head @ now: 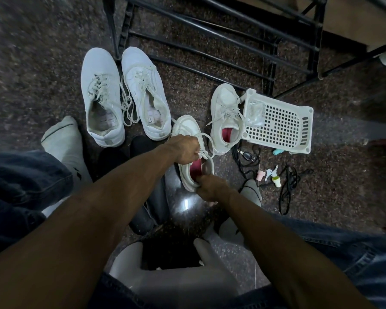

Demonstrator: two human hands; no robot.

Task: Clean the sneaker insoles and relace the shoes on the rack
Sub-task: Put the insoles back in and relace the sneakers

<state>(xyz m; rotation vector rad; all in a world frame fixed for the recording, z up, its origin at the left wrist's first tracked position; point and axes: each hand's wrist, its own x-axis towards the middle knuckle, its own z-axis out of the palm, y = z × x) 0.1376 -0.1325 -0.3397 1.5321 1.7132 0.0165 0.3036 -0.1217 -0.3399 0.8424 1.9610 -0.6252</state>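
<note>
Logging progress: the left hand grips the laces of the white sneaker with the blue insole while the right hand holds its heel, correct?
Not quite. The head view shows a pink insole, not blue, inside the white sneaker. The left hand grips the laces; the right hand holds its heel.

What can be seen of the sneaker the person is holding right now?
The held sneaker is white, low-cut, apparently leather or a synthetic, with a thick pale sole and a pink insole showing through its opening. It sits between both hands above the dark speckled floor, toe pointing away. The left hand pinches its loose white laces; the right hand grips the heel rim.
</note>
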